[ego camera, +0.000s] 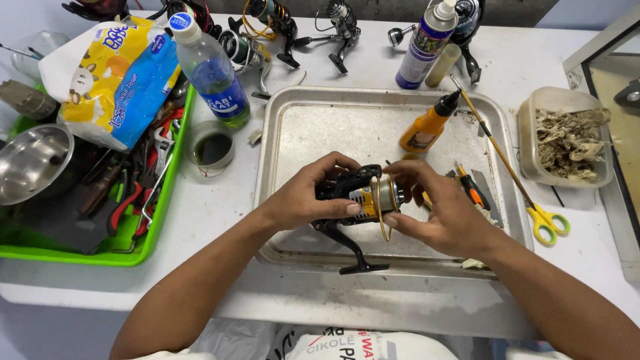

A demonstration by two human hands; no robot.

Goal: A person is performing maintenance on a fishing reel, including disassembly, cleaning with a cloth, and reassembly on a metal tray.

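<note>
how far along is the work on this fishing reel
Done so far: the oil bottle stands capped on the metal tray, and the small screwdriver lies set aside. In hand: the left hand grips the spinning reel body while the right hand works at the spool end and gold bail wire. Left: several more reels wait at the table's back.

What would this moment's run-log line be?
left hand: grips fishing reel | right hand: on spool | place: above metal tray

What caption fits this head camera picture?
Left hand and right hand hold a black-and-gold fishing reel over a metal tray.
</note>
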